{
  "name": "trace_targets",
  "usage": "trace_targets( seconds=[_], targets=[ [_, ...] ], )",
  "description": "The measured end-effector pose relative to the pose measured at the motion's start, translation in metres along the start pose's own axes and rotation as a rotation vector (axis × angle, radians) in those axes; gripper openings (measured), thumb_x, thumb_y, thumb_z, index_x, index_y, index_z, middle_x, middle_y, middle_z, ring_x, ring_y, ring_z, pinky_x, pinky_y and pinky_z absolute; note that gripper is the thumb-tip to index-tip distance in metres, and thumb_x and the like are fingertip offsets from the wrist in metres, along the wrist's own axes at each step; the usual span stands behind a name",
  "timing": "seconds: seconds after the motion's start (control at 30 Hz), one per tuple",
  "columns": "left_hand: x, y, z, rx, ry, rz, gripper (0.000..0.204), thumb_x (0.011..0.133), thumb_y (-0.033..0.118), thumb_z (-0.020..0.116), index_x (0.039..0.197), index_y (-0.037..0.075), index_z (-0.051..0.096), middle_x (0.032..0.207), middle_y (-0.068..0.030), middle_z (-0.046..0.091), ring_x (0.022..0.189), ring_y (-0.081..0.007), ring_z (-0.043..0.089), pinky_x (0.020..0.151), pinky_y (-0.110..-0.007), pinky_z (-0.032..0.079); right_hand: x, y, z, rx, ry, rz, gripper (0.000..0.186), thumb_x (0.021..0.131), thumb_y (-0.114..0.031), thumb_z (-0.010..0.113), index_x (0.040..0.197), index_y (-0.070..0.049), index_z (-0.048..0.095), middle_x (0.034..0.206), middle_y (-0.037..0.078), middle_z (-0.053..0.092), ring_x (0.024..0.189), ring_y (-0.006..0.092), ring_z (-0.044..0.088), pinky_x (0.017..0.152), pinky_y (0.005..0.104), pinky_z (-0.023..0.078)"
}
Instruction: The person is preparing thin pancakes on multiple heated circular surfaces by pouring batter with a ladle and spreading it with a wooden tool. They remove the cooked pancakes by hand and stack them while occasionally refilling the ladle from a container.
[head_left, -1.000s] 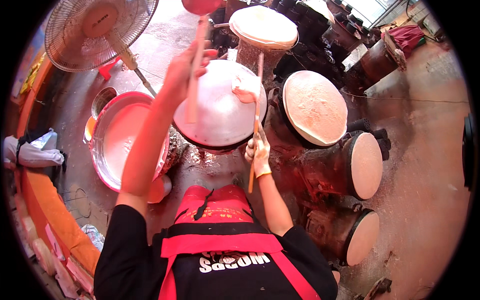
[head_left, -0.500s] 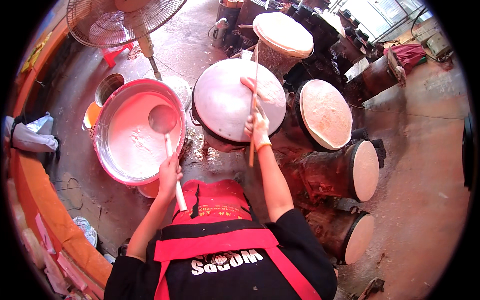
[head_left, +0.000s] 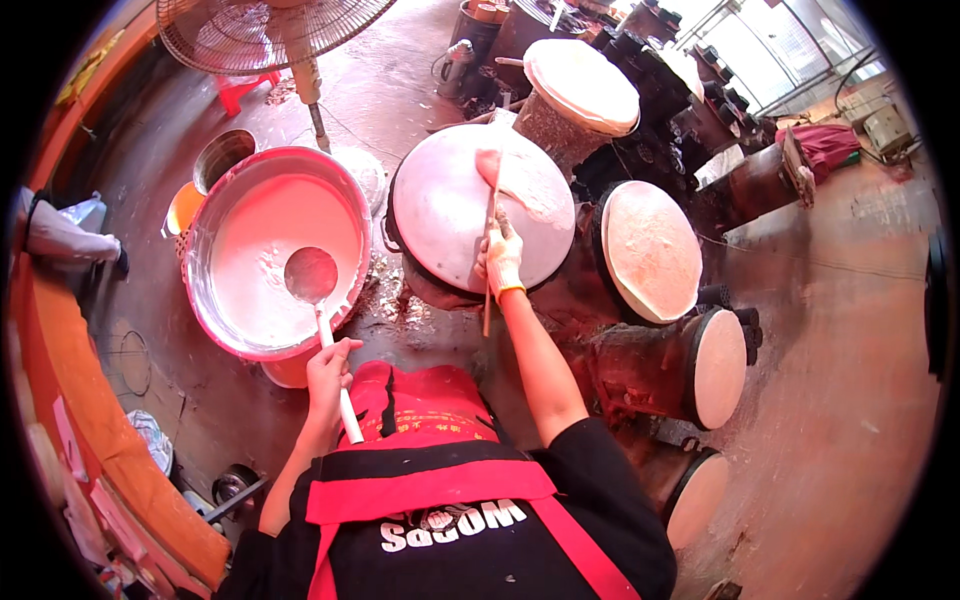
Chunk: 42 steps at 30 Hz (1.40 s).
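My left hand (head_left: 328, 380) is closed around the white handle of a ladle (head_left: 311, 274). The ladle's round metal bowl sits over the near right part of a wide pink tub (head_left: 200, 300) holding pale batter (head_left: 300, 215). My right hand (head_left: 502, 256), in a pale glove, grips a long thin wooden batter spreader (head_left: 493, 203). The spreader's far end, with a flat pinkish piece, lies over a round grey griddle (head_left: 430, 205). A pale smear of batter (head_left: 528, 185) covers the griddle's far right part. Whether the spreader presses on the surface, I cannot tell.
Right of the griddle stand drum-shaped stoves topped with pale round sheets (head_left: 653, 245), (head_left: 720, 370). Another topped stove (head_left: 582, 82) is behind. A standing fan (head_left: 275, 38) and a red stool (head_left: 243, 92) are at the far left. A metal pot (head_left: 222, 160) adjoins the tub.
The ladle has come nearer to me and slightly left, its bowl now by the tub's near side. My right hand and the spreader have shifted slightly left. The whole view has tilted a little.
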<state>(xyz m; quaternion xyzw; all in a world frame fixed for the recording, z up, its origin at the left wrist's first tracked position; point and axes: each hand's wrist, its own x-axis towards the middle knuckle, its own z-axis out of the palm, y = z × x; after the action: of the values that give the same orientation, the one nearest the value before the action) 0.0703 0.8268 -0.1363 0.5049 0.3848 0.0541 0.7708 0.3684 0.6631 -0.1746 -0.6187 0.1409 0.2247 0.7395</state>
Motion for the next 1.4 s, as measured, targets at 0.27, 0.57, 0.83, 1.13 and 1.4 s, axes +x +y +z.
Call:
trace_targets(
  seconds=[0.27, 0.57, 0.83, 1.13, 1.4],
  targets=[
    [-0.015, -0.034, 0.037, -0.122, 0.168, -0.024, 0.046, 0.099, 0.035, 0.041, 0.090, -0.006, 0.061, 0.067, 0.0028, 0.040, 0.053, -0.0025, 0.035, 0.042, -0.016, 0.028, -0.041, -0.023, -0.100, 0.005, 0.016, 0.013, 0.037, 0.093, -0.024, 0.054, 0.130, -0.027, 0.051, 0.052, -0.005, 0.039, 0.031, 0.0069, 0.030, 0.028, 0.0246, 0.025],
    [-0.038, -0.063, 0.101, -0.165, 0.272, 0.016, 0.033, 0.096, 0.025, 0.050, 0.107, -0.004, 0.060, 0.070, 0.0065, 0.035, 0.055, -0.0008, 0.032, 0.045, -0.016, 0.029, -0.021, -0.045, -0.097, -0.311, -0.494, 0.072, 0.039, 0.092, -0.024, 0.055, 0.131, -0.020, 0.052, 0.053, -0.007, 0.036, 0.036, 0.0049, 0.029, 0.033, 0.0226, 0.024],
    [-0.067, -0.071, 0.136, -0.244, 0.428, 0.053, 0.034, 0.098, 0.026, 0.047, 0.109, -0.004, 0.060, 0.076, 0.0029, 0.039, 0.058, -0.0022, 0.036, 0.045, -0.016, 0.030, 0.036, -0.078, -0.144, -0.292, -0.285, 0.100, 0.034, 0.092, -0.023, 0.056, 0.126, -0.017, 0.056, 0.051, -0.006, 0.037, 0.034, 0.0063, 0.030, 0.030, 0.0234, 0.022],
    [-0.075, -0.076, 0.152, -0.228, 0.473, 0.017, 0.030, 0.098, 0.021, 0.044, 0.111, -0.002, 0.059, 0.083, 0.0012, 0.040, 0.060, -0.0029, 0.038, 0.047, -0.016, 0.033, 0.050, -0.097, -0.188, -0.470, -0.677, 0.188, 0.037, 0.091, -0.023, 0.058, 0.127, -0.018, 0.056, 0.053, -0.006, 0.038, 0.039, 0.0049, 0.032, 0.034, 0.0221, 0.024],
    [-0.095, -0.072, 0.166, -0.241, 0.533, -0.009, 0.028, 0.098, 0.019, 0.044, 0.109, -0.002, 0.060, 0.083, 0.0006, 0.040, 0.060, -0.0027, 0.039, 0.046, -0.015, 0.033, 0.065, -0.121, -0.173, -0.584, -0.868, 0.221, 0.039, 0.091, -0.021, 0.057, 0.129, -0.013, 0.054, 0.055, -0.008, 0.038, 0.041, 0.0032, 0.030, 0.037, 0.0205, 0.024]
  ],
)
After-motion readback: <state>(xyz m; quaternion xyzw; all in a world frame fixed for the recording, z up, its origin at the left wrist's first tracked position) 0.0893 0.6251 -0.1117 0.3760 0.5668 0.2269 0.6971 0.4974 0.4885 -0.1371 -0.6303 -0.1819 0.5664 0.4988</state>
